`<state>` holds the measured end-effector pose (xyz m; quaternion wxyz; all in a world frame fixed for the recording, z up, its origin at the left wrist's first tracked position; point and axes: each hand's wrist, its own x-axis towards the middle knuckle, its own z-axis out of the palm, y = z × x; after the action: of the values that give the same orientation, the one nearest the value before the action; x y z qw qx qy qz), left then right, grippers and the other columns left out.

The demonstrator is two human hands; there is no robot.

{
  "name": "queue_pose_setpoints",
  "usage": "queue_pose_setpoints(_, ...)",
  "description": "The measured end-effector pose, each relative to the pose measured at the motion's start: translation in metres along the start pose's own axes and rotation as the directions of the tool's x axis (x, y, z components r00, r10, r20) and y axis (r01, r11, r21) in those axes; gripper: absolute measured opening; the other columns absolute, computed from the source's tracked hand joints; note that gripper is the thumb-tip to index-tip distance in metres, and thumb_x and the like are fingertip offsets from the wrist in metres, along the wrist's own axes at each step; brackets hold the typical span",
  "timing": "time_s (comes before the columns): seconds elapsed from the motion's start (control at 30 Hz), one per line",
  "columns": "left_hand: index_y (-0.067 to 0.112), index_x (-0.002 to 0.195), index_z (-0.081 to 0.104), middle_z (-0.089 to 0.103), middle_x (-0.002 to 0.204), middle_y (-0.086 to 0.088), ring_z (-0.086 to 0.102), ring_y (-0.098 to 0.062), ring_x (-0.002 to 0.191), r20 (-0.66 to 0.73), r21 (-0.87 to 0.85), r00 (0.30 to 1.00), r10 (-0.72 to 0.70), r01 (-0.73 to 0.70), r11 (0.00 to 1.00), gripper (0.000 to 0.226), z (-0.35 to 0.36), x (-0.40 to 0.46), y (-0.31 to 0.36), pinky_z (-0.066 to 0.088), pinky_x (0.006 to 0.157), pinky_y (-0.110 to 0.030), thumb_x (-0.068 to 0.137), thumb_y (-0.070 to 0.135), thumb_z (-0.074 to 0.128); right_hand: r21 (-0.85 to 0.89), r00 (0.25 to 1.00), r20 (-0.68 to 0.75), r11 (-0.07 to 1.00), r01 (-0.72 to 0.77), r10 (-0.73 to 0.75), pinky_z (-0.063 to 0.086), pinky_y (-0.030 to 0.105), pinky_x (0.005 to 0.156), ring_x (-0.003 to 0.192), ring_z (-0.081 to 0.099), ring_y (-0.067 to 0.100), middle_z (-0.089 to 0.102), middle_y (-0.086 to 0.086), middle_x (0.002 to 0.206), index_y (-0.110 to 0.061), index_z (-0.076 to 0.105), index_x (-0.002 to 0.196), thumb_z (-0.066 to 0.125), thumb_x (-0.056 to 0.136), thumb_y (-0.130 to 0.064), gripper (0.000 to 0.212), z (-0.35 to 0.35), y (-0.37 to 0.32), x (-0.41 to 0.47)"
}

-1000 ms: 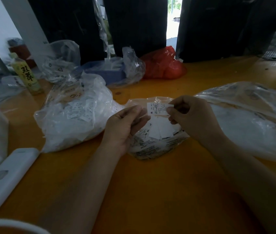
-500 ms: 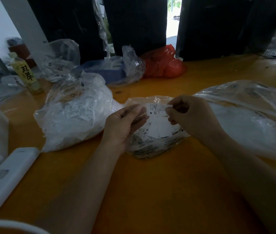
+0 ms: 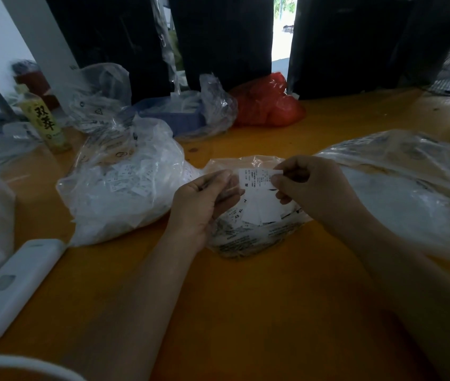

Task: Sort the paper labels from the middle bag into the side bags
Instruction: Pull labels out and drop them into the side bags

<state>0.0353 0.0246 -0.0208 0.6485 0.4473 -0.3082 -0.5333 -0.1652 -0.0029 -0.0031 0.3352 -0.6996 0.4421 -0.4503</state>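
A paper label [image 3: 256,178] marked M is pinched by the right hand [image 3: 310,188] over the middle bag [image 3: 245,240]; more labels are gripped by the left hand [image 3: 204,200]. Reading the size seems in hand. A drop into the matching side bag is called for next.

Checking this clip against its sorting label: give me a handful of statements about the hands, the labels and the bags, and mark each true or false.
1. The right hand pinches a printed paper label above the middle bag. True.
2. The held label shows a large letter M. True.
3. The middle bag holds no labels. False: white labels are piled inside it.
4. A red bag lies at the far side of the table. True.
5. The left hand rests flat on the table. False: its fingers are curled at the middle bag's opening.
6. The left side bag is opaque black. False: it is clear plastic with labels showing.
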Motion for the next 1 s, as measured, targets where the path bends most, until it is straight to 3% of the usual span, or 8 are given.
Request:
queue_pose_setpoints(0.4,0.006,0.107,0.075,0.081,0.096,-0.011,0.080,-0.024,0.089,0.036,0.050,0.999,0.023,-0.025,0.998,0.026,-0.0006,0.0001,-0.0026,0.062,0.067,-0.023,0.086,0.021,0.080,-0.040,1.000,-0.026,0.999,0.013,-0.014,0.048,0.007,0.057,0.065,0.070,0.003,0.073,-0.015,0.076,-0.030,0.068,0.091,0.071,0.093,-0.024,0.007,-0.0004,0.0019,0.0012)
queue_pose_setpoints(0.5,0.007,0.106,0.076,0.081,0.099,-0.012,0.080,-0.021,0.090,0.039,0.035,0.998,0.043,-0.044,0.998,0.039,-0.0014,-0.0002,-0.0020,0.062,0.067,-0.022,0.072,0.026,0.084,-0.066,0.999,-0.037,0.998,0.016,-0.018,0.051,0.013,0.058,0.066,0.070,0.004,0.073,-0.011,0.075,-0.029,0.069,0.093,0.071,0.093,-0.024,0.005,-0.0007,0.0025,0.0014)
queue_pose_setpoints(0.6,0.007,0.103,0.077,0.081,0.101,-0.014,0.080,-0.023,0.093,0.055,0.040,0.997,0.049,-0.051,0.998,0.034,-0.0030,-0.0002,-0.0033,0.062,0.070,-0.022,0.072,0.020,0.085,-0.103,0.999,-0.041,0.994,0.031,-0.035,0.056,0.018,0.065,0.067,0.070,0.005,0.073,-0.009,0.076,-0.028,0.070,0.097,0.071,0.093,-0.025,0.005,-0.0008,0.0023,0.0013)
queue_pose_setpoints(0.9,0.007,0.101,0.077,0.081,0.098,-0.014,0.080,-0.026,0.090,0.109,0.063,0.994,0.032,-0.039,0.997,0.036,-0.0014,-0.0019,-0.0037,0.062,0.069,-0.022,0.069,0.018,0.087,-0.057,0.999,-0.016,0.997,0.045,-0.046,0.049,0.007,0.058,0.066,0.070,0.003,0.073,-0.009,0.075,-0.032,0.067,0.092,0.071,0.093,-0.025,0.009,0.0008,0.0017,0.0013)
queue_pose_setpoints(1.0,0.009,0.102,0.079,0.081,0.101,-0.011,0.080,-0.023,0.092,0.121,0.096,0.992,0.033,-0.045,0.994,0.036,-0.0006,-0.0028,-0.0037,0.063,0.068,-0.023,0.069,0.021,0.087,-0.043,0.999,0.029,0.998,0.042,-0.040,0.052,0.010,0.060,0.066,0.070,0.004,0.073,-0.013,0.076,-0.028,0.069,0.095,0.072,0.093,-0.026,0.004,0.0032,0.0029,0.0002)
